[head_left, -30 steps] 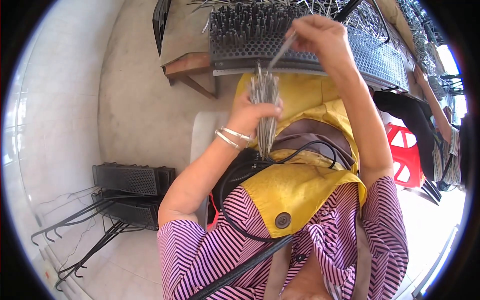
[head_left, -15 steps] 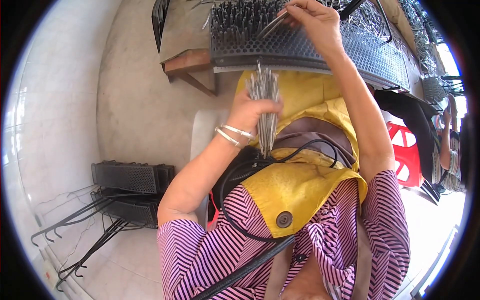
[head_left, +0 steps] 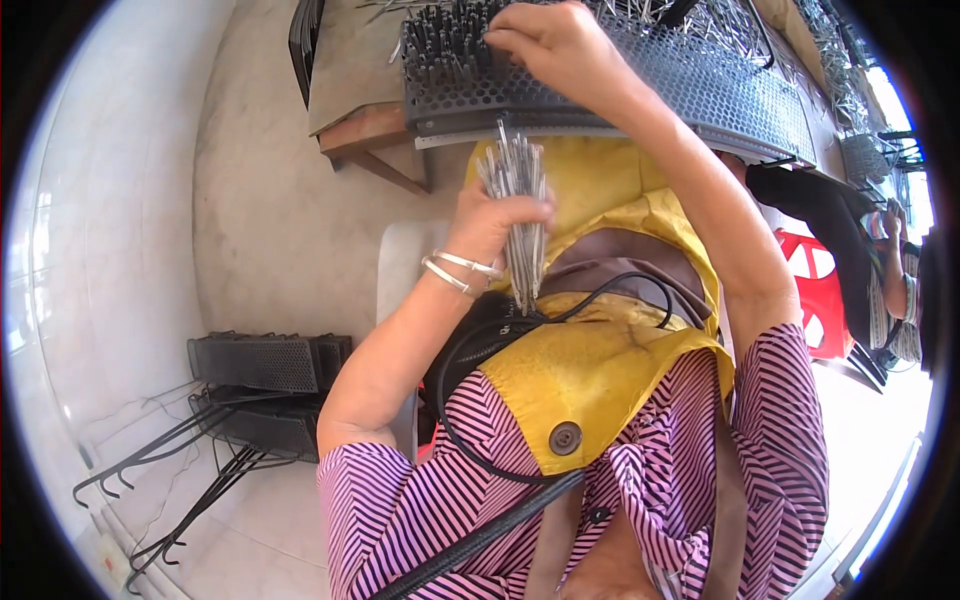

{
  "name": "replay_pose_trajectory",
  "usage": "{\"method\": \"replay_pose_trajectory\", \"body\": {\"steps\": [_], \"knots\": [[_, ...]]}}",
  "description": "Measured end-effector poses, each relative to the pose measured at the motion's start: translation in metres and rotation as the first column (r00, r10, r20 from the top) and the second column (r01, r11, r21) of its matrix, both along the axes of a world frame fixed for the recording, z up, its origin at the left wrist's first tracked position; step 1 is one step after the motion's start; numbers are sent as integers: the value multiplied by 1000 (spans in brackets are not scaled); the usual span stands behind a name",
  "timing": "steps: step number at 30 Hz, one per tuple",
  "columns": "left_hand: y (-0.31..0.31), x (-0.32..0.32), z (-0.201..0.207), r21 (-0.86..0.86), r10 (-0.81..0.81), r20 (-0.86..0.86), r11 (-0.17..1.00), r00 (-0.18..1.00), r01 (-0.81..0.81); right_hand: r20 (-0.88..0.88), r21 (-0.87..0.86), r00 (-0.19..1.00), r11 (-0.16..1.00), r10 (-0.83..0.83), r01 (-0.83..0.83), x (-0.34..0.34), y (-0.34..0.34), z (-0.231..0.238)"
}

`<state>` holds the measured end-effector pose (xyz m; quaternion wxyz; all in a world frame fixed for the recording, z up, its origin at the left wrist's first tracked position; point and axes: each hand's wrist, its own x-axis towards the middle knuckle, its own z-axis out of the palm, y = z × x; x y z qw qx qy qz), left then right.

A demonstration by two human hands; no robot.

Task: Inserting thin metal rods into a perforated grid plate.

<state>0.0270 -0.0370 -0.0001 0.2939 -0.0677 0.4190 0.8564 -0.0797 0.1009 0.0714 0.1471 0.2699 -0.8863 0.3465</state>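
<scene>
The left hand [head_left: 488,215] is closed round a bundle of slender metal rods [head_left: 526,255], held in front of the yellow apron [head_left: 610,395], just short of the bench's [head_left: 362,75] near edge. The thumb lies across the front, probably to stop the rods slipping apart; above the fist their tops fan out, which seems to leave single ends easy to reach. Below it they draw together toward a narrow foot.

The right hand [head_left: 565,45] reaches over the bench's near edge to the perforated tray [head_left: 700,105]. Its grip is bent inward, thumb and fingertips drawn close beside the upright rods [head_left: 440,45], but whether a rod is pinched there cannot be told. Those rods crowd the tray's left end; its holes apparently keep them standing. The tray's right part shows bare perforations.

Behind the tray, loose rods [head_left: 715,45] lie in a tangle toward the bench's far side. The right forearm crosses the tray's near edge, and the hand hides some of the standing rods. A black cable [head_left: 640,288] loops over the apron near the bundle's lower end, where it could snag. Stacked perforated trays [head_left: 255,365] rest on the floor to the left; a red stool [head_left: 815,290] and a co-worker [head_left: 897,310] are at the right.
</scene>
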Motion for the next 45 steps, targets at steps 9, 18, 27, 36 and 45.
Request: {"method": "replay_pose_trajectory", "body": {"steps": [9, 18, 27, 36, 45], "knots": [[-1, 0, 2, 6, 17, -5, 1000, 1000, -17, -13, 294, 996, 952, -85, 85, 12, -14, 19], [-6, -3, 6, 105, 25, -13, 994, 1000, -23, -52, 449, 994, 886, -100, 113, 3, -17, 10], [-9, 2, 15, 163, 109, -95, 982, 989, -93, 19, -41, 992, 991, -123, 124, 54, 3, -13], [-7, -8, 29, 23, 325, -293, 943, 899, -333, 731, -619, 482, 766, 483, 173, 126, -16, -43], [6, 3, 39, -47, 375, -222, 918, 900, -394, 798, -601, 190, 733, 572, 317, 126, -10, -37]]}}
